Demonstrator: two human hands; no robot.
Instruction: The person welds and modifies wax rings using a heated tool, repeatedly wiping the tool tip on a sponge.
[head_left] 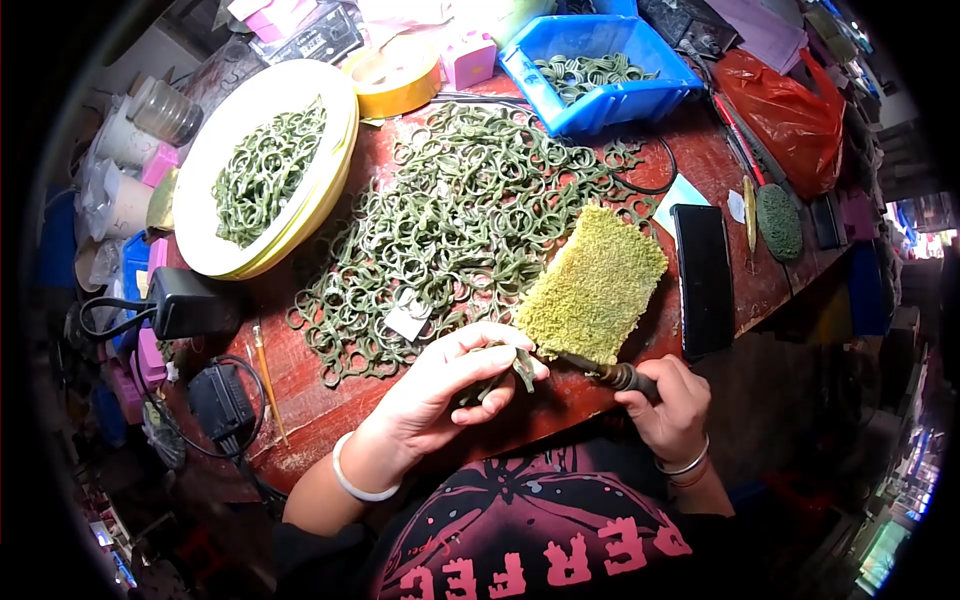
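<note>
Green ring-shaped pieces (440, 235) lie in a broad, loose heap on the worn red table (345, 405), directly left of a rough yellow-green pad (597, 285), which serves as the landmark here. Near the pad's lower left corner, the person's left hand (425, 390) is partly closed, thumb and fingers pinching a small green piece (525, 372); part of what it holds is hidden by the fingers. Just below the pad's lower right corner, the right hand (672, 405) is curled firmly around the dark handle of a slim tool (628, 378). The tool's shaft runs along the pad's near edge and points toward the left hand; whether its tip touches the green piece cannot be told. A small white scrap (407, 318) rests on the heap, left of the pad. Well to the pad's left, a pale bowl (190, 220) with yellow sides stands tilted, holding more green rings. Beyond the pad sits a blue bin (620, 115) with further rings inside, and a yellow tape roll (398, 102) lies farther back to the left. Just right of the pad is a black phone (703, 280), with a green oval object (778, 222) and a crumpled red plastic bag (785, 125) farther right.
</note>
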